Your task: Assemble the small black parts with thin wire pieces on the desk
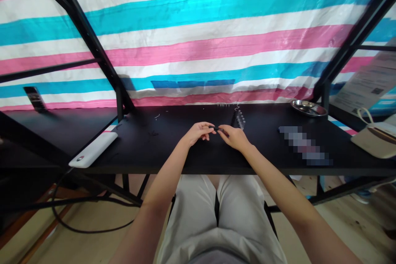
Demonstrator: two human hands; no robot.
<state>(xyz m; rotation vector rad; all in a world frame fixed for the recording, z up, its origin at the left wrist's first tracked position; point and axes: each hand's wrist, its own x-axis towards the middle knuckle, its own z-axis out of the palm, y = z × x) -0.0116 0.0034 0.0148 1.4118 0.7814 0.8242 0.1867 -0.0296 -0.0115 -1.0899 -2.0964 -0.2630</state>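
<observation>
My left hand [200,131] and my right hand [233,137] meet over the middle of a black table [173,148]. Both are closed in a pinch, fingertips almost touching, and between them they hold a small dark piece [215,128] too small to name. Just behind my right hand stands a small dark rack with pale rounded tips [239,119]. A few tiny pale bits [221,105] lie near the table's back edge.
A white flat device [93,149] lies at the table's front left. A shallow metal dish [308,108] sits at the back right. A beige bag [374,138] is at the far right. Black frame posts rise on both sides before a striped tarp. Cables hang under the table.
</observation>
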